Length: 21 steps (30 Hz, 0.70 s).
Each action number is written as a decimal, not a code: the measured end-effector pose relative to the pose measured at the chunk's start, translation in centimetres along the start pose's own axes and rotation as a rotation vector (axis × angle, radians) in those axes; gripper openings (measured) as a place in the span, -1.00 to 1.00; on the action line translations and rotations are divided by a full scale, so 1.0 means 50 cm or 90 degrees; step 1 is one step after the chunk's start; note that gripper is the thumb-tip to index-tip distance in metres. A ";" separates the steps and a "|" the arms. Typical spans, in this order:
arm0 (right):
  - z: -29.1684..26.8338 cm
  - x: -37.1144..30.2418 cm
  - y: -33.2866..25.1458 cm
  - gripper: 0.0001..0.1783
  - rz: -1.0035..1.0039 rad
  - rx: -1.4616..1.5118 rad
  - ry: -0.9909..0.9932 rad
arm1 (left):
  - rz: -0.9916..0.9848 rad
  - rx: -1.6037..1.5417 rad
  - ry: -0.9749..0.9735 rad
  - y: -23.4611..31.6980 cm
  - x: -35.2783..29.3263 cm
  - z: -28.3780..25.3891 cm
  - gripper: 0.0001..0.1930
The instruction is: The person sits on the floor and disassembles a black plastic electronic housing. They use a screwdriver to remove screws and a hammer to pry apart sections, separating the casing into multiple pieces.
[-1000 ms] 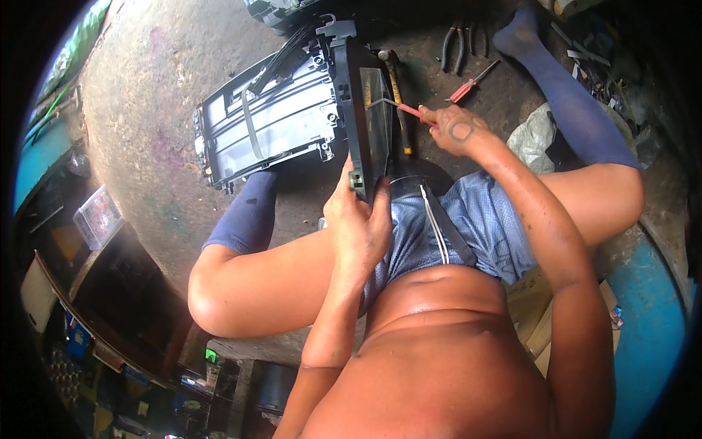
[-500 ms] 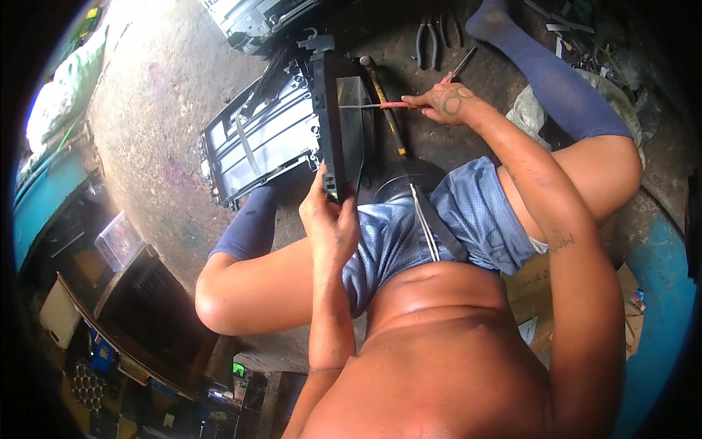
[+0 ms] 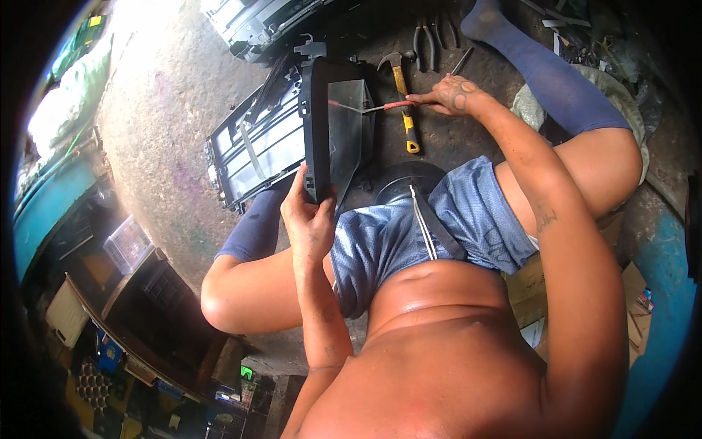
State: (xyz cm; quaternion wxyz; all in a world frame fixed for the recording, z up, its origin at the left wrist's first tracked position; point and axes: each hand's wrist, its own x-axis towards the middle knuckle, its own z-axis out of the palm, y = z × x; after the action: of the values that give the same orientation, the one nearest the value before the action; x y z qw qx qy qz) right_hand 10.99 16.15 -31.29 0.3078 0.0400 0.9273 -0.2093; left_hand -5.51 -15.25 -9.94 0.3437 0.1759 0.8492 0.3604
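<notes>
My left hand (image 3: 311,216) grips the near end of a black plastic frame (image 3: 314,124), which stands on edge with a glossy see-through panel (image 3: 346,135) on its right side. My right hand (image 3: 450,95) holds a screwdriver (image 3: 395,106) by its red handle. Its thin metal shaft points left and meets the panel, where a reflection of it shows. Whether the tip presses on the panel I cannot tell. Left of the frame lies a pale tray-like part (image 3: 263,150) with black edges.
A hammer (image 3: 400,88) with a yellow and black handle lies just beyond the screwdriver. Pliers (image 3: 425,45) and another metal shaft (image 3: 462,61) are farther off. A larger machine part (image 3: 267,25) sits at the far side. My socked leg (image 3: 541,77) stretches out right, beside a whitish sack (image 3: 530,110).
The black frame has shifted left and turned, so more of its glossy panel shows. My left hand moved left with it. The hammer's head and handle end are now visible.
</notes>
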 end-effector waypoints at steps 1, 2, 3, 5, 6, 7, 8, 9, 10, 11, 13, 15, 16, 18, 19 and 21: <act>-0.001 -0.002 0.001 -0.32 0.006 -0.015 0.015 | -0.002 -0.013 0.001 0.000 0.000 0.003 -0.46; -0.003 -0.004 -0.004 -0.33 0.004 -0.017 0.017 | 0.016 -0.041 -0.006 0.001 -0.001 0.008 -0.45; -0.006 -0.005 -0.012 -0.33 0.024 -0.043 0.002 | 0.036 -0.070 -0.013 0.002 -0.003 0.017 -0.44; -0.020 -0.001 -0.043 -0.38 0.036 0.016 0.007 | 0.048 -0.113 -0.008 0.007 -0.005 0.045 -0.38; -0.027 0.002 -0.068 -0.40 0.061 0.037 0.004 | 0.058 -0.031 -0.023 0.010 -0.013 0.052 -0.37; -0.036 0.007 -0.096 -0.41 0.065 0.063 0.006 | 0.022 0.045 -0.045 0.013 -0.015 0.059 -0.35; -0.046 0.015 -0.130 -0.42 0.077 0.087 0.016 | 0.131 -0.019 -0.018 0.014 -0.011 0.068 -0.32; -0.058 0.021 -0.164 -0.43 0.090 0.121 0.001 | 0.067 -0.041 -0.015 0.014 -0.009 0.064 -0.34; -0.074 0.027 -0.191 -0.50 0.096 0.123 -0.007 | 0.062 -0.065 -0.004 0.013 -0.004 0.063 -0.35; -0.094 0.036 -0.217 -0.55 0.096 0.142 -0.057 | 0.047 -0.081 0.001 0.011 0.004 0.053 -0.37; -0.145 0.054 -0.244 -0.66 0.058 0.065 -0.169 | 0.003 -0.147 -0.051 0.003 0.013 0.028 -0.45; -0.185 0.069 -0.266 -0.66 -0.034 0.017 -0.195 | -0.015 -0.168 -0.046 -0.007 0.021 0.007 -0.46; -0.197 0.080 -0.280 -0.61 -0.112 -0.039 -0.310 | -0.020 -0.175 -0.044 -0.011 0.023 -0.002 -0.47; -0.203 0.091 -0.273 -0.62 -0.121 -0.011 -0.290 | 0.001 -0.173 -0.054 -0.020 0.028 -0.011 -0.49; -0.196 0.096 -0.270 -0.62 -0.133 0.002 -0.274 | 0.007 -0.177 -0.052 -0.023 0.028 -0.013 -0.49; -0.178 0.116 -0.248 -0.66 -0.133 -0.032 -0.248 | 0.021 -0.150 -0.061 -0.025 0.029 -0.016 -0.51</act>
State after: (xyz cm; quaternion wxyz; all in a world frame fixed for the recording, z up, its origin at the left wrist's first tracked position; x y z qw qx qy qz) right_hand -1.17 8.25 -23.76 0.4589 -0.1052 0.8542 -0.2206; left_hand -7.18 -15.71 -11.12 0.3962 0.1653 0.7805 0.4544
